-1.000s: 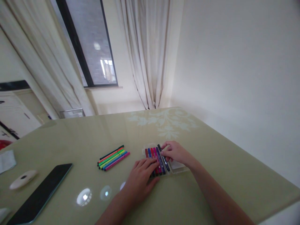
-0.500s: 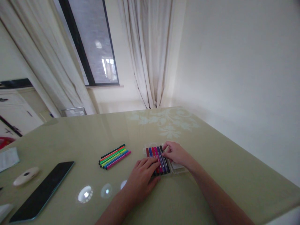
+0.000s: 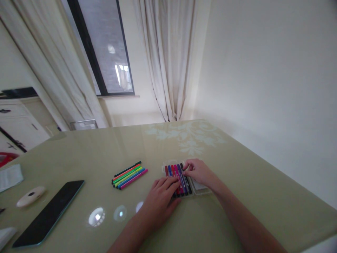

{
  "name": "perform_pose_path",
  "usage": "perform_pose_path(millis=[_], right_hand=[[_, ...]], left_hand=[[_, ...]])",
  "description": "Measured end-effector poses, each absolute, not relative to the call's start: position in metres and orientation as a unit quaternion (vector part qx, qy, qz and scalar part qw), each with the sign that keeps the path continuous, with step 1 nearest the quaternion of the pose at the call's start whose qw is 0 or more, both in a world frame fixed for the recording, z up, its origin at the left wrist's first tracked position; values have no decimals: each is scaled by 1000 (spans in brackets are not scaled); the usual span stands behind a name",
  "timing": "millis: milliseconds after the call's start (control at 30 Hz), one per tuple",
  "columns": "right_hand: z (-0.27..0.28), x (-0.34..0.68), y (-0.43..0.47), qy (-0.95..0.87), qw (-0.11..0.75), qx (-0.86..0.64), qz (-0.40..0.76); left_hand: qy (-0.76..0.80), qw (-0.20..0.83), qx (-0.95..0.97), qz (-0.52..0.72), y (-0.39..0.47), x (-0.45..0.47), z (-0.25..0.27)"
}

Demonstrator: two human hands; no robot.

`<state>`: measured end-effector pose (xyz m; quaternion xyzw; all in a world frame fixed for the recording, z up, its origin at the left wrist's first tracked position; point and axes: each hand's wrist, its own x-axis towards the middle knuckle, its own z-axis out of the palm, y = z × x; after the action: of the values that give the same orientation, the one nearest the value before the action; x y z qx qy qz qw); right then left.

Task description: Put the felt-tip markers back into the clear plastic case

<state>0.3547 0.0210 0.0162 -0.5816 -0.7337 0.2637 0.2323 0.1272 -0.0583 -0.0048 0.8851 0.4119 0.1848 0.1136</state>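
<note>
While the left hand (image 3: 161,195) lies with fingers loosely extended over the row of pens (image 3: 183,182), hiding some near ends, the right hand (image 3: 198,171) has thumb and forefinger narrowly parted at the black pen (image 3: 187,185); whether they grip it, I cannot tell. Beneath both hands' fingers sits the open clear case (image 3: 202,192). Left of the left fingertips is a bunch of loose pens (image 3: 130,176); farther left lie a dark tablet (image 3: 50,212), a white oval object (image 3: 31,196) and a pale sheet (image 3: 11,177). A second ago the black pen slanted out by the right fingertips; now it lines up with its neighbours. The row runs dark red, blue, red, pink, purple, black.
</note>
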Motion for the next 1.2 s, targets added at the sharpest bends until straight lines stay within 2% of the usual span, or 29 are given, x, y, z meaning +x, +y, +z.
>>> perform_pose_path(millis=[300,700,833,1200], right_hand=[[15,353,19,-740,202,-597,236],[13,334,10,-786,229,-505,273],[14,332,7,-804,224,-486,258],[15,332,5,-833,209,-446,251]], left_hand=[[417,102,884,186,-59,129,-4],[449,35,872,191,-57,121,-5],[402,41,897,179,-52,121,-11],[428,39,887,167,-46,126,-12]])
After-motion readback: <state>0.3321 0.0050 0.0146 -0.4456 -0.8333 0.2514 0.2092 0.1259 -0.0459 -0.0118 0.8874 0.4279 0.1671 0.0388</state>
